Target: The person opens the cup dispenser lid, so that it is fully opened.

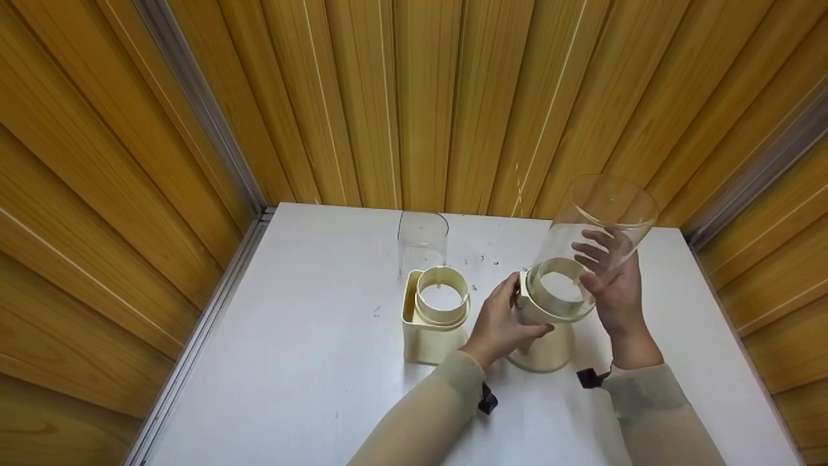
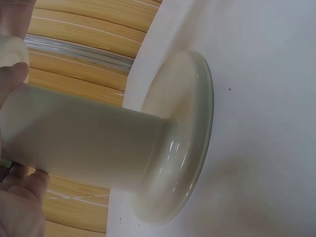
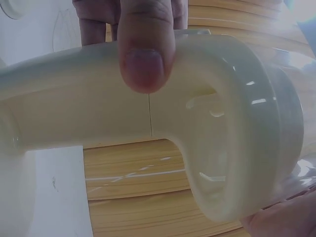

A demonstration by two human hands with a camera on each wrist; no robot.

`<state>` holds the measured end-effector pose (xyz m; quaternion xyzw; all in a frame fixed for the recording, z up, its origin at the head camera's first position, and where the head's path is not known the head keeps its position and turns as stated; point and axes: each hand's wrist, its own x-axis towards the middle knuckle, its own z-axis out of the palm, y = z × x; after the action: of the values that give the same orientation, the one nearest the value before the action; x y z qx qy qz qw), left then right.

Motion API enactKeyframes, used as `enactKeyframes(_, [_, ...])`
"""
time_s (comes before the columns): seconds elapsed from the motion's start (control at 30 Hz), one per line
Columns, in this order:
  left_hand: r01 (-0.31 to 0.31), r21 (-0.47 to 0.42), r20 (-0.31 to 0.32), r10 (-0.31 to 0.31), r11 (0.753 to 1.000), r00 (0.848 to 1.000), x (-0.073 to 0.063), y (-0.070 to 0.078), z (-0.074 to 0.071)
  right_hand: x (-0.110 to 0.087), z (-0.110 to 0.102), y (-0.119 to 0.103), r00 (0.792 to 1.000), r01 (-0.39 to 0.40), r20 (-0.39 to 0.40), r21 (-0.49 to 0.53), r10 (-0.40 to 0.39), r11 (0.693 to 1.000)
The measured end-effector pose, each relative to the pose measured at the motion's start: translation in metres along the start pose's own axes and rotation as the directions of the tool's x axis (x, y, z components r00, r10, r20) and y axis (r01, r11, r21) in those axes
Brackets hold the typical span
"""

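A cream plastic stand (image 1: 542,353) with a round foot and a ring-shaped collar (image 2: 89,138) at its upper end stands on the right half of the table. My left hand (image 1: 501,323) grips its upright column just below the collar; its thumb (image 3: 147,64) lies across the column in the right wrist view. My right hand (image 1: 618,291) holds a clear cylinder (image 1: 611,200) low on its side, fingers curved round the wall. The cylinder's lower end meets the collar; how far it overlaps I cannot tell. Its open rim faces up and away.
A second cream holder (image 1: 430,346), squarish with a round collar, stands left of the stand. Behind it is a smaller clear container (image 1: 422,236). White table (image 1: 291,310) lies around them, bounded by wood-patterned walls (image 1: 420,103) and metal rails.
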<state>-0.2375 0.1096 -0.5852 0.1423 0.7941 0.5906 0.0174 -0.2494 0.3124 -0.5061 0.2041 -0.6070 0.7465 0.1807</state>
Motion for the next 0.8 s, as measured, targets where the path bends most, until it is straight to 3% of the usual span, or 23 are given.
enactKeyframes(0.33, [0.025, -0.001, 0.012, -0.025, 1.000, 1.000, -0.002, 0.001, 0.000, -0.002, -0.006, -0.015, 0.988, -0.142, 0.043, -0.074, 0.146, 0.987])
enactKeyframes(0.6, [0.021, 0.007, 0.002, -0.021, 1.000, 1.000, -0.001, 0.000, -0.003, 0.003, -0.005, -0.025, 0.986, -0.147, 0.064, -0.129, 0.156, 0.981])
enactKeyframes(0.8, [0.034, 0.009, 0.008, -0.034, 0.999, 0.999, -0.002, 0.000, -0.002, 0.001, -0.005, -0.029, 0.991, -0.096, 0.081, -0.136, 0.107, 0.986])
